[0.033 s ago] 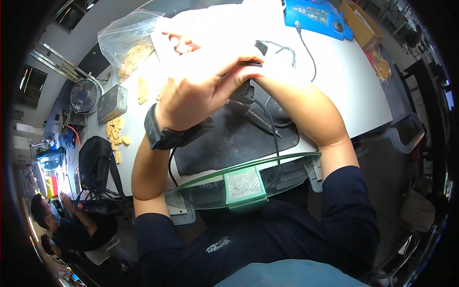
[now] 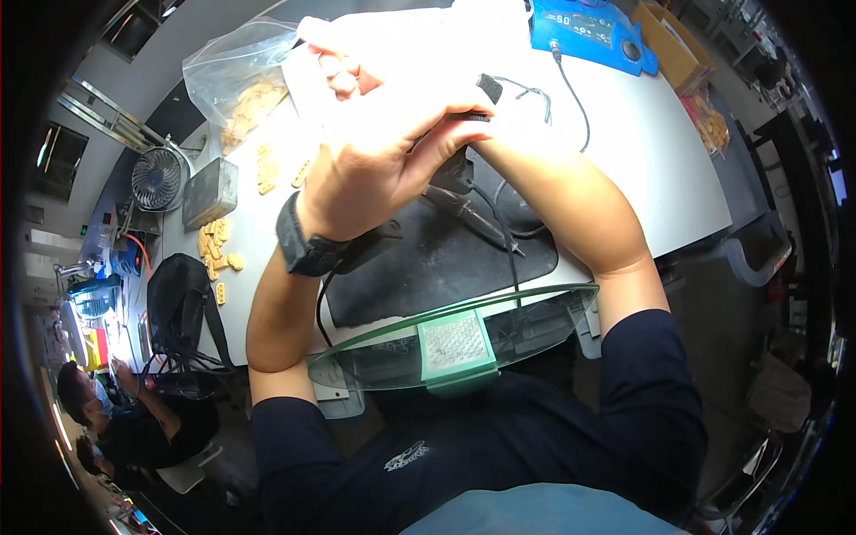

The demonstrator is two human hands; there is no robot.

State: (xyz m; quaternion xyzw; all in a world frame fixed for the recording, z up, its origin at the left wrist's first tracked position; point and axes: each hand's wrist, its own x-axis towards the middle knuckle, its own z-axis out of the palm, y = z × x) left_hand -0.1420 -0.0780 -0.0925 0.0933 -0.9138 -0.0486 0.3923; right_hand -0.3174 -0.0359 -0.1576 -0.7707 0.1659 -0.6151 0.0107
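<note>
My left hand reaches over my right wrist. Its thumb and forefinger are closed on a black ribbed strap, whose loose end sticks up beyond the fingertips. My right hand points toward the far left under strong glare, some fingers bent and one stretched out; I see nothing in it. A black band with a small dark device circles my left wrist. Beneath my hands, another dark device with a cable is partly hidden. A dark pen-shaped corded tool lies on the black mat.
A blue control unit stands at the far right beside a cardboard box. To the left are tan toy-like pieces, a bag of them, a grey block and a fan. A green-edged clear panel crosses before my chest.
My left wrist and its band have shifted slightly right. The visible fingers of my right hand have moved a little. The pinch on the strap stays the same.
</note>
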